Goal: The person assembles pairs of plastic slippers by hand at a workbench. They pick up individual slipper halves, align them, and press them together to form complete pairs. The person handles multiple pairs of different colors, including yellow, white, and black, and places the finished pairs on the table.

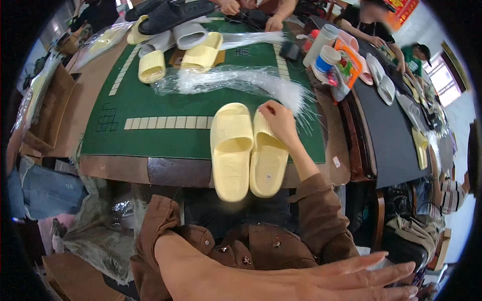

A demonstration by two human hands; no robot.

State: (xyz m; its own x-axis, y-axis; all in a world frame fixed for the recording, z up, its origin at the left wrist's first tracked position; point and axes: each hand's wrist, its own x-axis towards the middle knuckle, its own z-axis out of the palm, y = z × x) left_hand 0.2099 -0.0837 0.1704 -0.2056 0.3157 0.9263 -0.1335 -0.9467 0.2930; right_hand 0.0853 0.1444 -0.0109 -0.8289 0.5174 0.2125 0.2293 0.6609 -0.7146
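Pale yellow slippers [248,150] lie side by side at the near edge of the green-topped desk [150,108], heels overhanging it. The right hand [278,120] rests on the right slipper's strap, fingers curled on it. The left hand [321,281] hovers low, spread flat and holding nothing. Clear plastic bags [236,80] lie just beyond, with more slippers [175,47] farther back.

Green-topped table [150,108] bears yellow slippers [231,148] and clear plastic bags [236,80].
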